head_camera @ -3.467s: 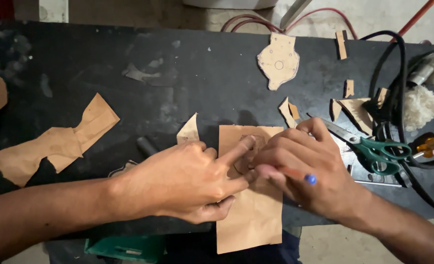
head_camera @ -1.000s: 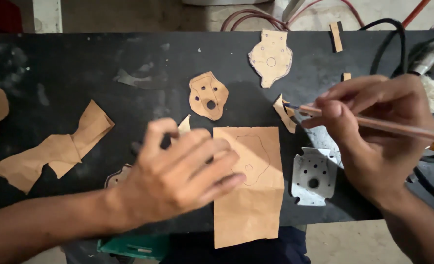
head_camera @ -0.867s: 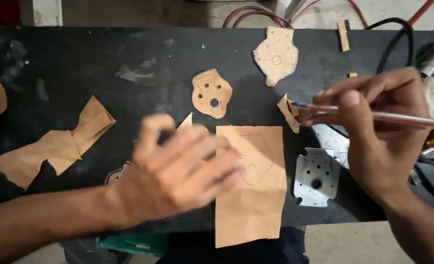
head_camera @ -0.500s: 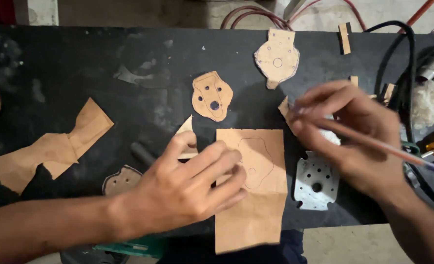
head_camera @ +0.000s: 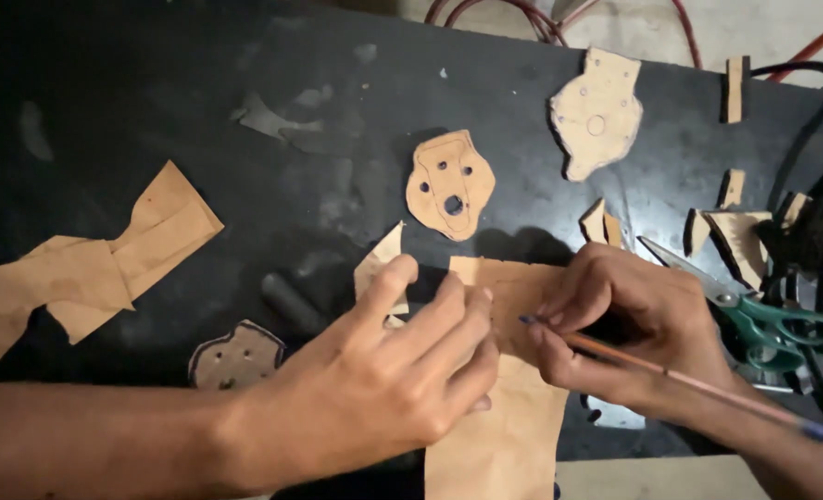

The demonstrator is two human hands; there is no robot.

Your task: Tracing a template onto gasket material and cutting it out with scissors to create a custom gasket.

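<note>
Brown paper sheet (head_camera: 499, 435) under flat, open left hand (head_camera: 388, 380), right hand (head_camera: 629, 329) gripping pencil (head_camera: 680, 378) above it

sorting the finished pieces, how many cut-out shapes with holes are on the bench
3: one cut-out above the hands at mid bench, a paler one at the far edge, a darker one beside the left forearm. Others may be hidden under the hands.

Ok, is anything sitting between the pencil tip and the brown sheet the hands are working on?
Nothing visible. The right hand holds the pencil with its tip at the brown paper sheet, and the left hand presses the sheet just left of the tip, not across it.
</note>
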